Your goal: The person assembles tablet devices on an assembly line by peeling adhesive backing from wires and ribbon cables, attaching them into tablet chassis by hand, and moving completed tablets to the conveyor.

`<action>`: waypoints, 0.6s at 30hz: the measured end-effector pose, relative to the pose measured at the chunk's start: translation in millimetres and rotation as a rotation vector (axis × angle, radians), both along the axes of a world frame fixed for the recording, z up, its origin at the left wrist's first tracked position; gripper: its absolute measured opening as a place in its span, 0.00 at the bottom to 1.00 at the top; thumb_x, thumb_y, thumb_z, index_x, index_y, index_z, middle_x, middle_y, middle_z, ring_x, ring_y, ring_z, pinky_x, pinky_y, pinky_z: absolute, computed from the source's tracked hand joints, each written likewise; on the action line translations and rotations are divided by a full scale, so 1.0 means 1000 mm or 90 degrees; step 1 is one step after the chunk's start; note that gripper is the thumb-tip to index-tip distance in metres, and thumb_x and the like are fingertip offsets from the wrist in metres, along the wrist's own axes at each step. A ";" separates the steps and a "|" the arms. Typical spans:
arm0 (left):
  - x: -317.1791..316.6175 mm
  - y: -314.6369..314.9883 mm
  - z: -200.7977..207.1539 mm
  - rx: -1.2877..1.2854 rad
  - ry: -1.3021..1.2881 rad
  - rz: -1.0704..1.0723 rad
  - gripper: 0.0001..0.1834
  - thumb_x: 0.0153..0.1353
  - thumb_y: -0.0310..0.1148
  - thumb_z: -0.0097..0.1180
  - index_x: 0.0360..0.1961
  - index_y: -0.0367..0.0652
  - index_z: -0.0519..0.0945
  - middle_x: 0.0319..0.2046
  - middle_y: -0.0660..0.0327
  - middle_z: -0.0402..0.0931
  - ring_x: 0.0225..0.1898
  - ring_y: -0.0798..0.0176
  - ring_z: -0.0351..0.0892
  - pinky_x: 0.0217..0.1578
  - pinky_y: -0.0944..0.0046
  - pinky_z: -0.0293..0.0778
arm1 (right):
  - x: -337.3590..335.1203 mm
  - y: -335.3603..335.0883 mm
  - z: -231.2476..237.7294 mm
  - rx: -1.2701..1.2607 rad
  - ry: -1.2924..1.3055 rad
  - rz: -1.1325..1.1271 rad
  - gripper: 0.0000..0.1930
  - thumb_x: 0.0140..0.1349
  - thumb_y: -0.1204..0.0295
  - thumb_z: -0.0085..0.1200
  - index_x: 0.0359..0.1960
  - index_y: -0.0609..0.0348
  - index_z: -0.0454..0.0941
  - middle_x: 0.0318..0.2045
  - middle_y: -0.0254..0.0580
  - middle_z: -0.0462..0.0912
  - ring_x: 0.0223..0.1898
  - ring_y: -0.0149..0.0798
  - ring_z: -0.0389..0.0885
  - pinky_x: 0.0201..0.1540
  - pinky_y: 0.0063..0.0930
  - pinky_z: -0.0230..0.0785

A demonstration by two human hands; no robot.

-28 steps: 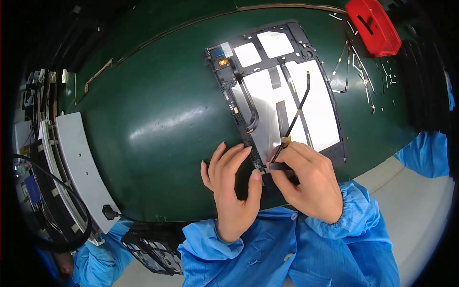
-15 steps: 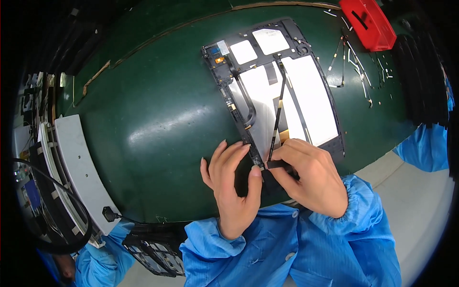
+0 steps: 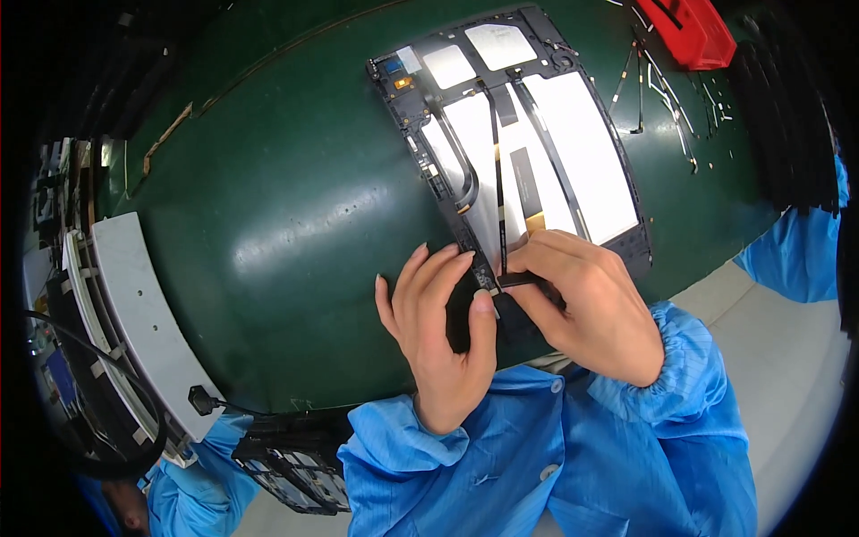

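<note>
A black tablet frame (image 3: 631,249) with white panels (image 3: 586,134) lies in front of me on a green table, tilted slightly. My left hand (image 3: 440,331) rests at its near left edge, fingers stretched and apart, with the thumb tip against the near corner. My right hand (image 3: 591,300) is closed in a pinch over the near end of the frame. A narrow black flex cable (image 3: 498,170) runs from the far part of the panel down to those fingertips, which grip its near end. The fingertips partly hide that end. Another dark flex cable (image 3: 557,170) lies to its right.
A red bin (image 3: 693,36) stands at the far right, with several loose thin strips (image 3: 667,98) scattered beside it. A pale curved panel (image 3: 148,304) and a black plug (image 3: 204,400) are at the left. Stacked dark frames (image 3: 291,470) sit below the table edge. Blue sleeves show on both sides.
The far end of the pinched flex cable has swung left, away from the other cable. The whole scene sits slightly higher in view; both hands keep nearly the same hold.
</note>
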State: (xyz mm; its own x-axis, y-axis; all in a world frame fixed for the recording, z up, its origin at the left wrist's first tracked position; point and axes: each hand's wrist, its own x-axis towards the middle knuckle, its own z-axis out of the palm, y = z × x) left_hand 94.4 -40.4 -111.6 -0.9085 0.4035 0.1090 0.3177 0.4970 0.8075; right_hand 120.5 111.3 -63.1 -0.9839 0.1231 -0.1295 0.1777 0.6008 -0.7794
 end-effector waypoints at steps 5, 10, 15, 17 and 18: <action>-0.001 0.000 0.001 0.002 -0.010 -0.004 0.18 0.56 0.29 0.53 0.50 0.44 0.74 0.51 0.60 0.72 0.60 0.54 0.64 0.65 0.45 0.36 | 0.001 -0.005 0.000 0.009 0.011 -0.027 0.06 0.51 0.78 0.54 0.31 0.67 0.75 0.28 0.49 0.75 0.32 0.53 0.76 0.35 0.40 0.69; 0.000 -0.002 0.002 -0.004 -0.024 -0.006 0.18 0.57 0.29 0.52 0.50 0.44 0.74 0.51 0.59 0.72 0.60 0.54 0.64 0.65 0.45 0.36 | 0.002 -0.006 0.000 -0.009 0.012 -0.036 0.07 0.51 0.79 0.54 0.32 0.67 0.75 0.28 0.49 0.75 0.32 0.53 0.76 0.35 0.40 0.69; 0.000 0.000 0.003 0.006 -0.031 0.002 0.19 0.57 0.28 0.51 0.52 0.43 0.72 0.51 0.59 0.72 0.61 0.54 0.63 0.65 0.45 0.35 | 0.003 -0.007 -0.004 -0.004 0.029 -0.045 0.07 0.50 0.79 0.54 0.32 0.67 0.75 0.28 0.49 0.75 0.31 0.53 0.76 0.35 0.40 0.69; 0.001 0.000 0.003 0.006 -0.033 0.008 0.19 0.58 0.28 0.51 0.53 0.43 0.71 0.52 0.59 0.72 0.61 0.54 0.63 0.65 0.45 0.34 | 0.003 -0.008 -0.004 -0.004 0.035 -0.050 0.07 0.50 0.79 0.55 0.32 0.67 0.76 0.28 0.49 0.75 0.31 0.52 0.76 0.35 0.39 0.70; 0.000 0.001 0.003 0.009 -0.038 0.008 0.20 0.58 0.28 0.51 0.53 0.43 0.70 0.52 0.59 0.71 0.61 0.54 0.63 0.65 0.45 0.34 | 0.004 -0.008 -0.004 -0.005 0.036 -0.051 0.07 0.50 0.79 0.55 0.32 0.67 0.76 0.28 0.49 0.75 0.31 0.52 0.76 0.35 0.39 0.70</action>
State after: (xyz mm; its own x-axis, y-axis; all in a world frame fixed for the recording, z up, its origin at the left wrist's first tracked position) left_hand 94.9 -39.7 -108.3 -0.9187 0.3903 0.0603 0.2624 0.4892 0.8318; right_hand 124.2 103.6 -67.1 -0.9768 0.2001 -0.0757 0.1805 0.5808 -0.7938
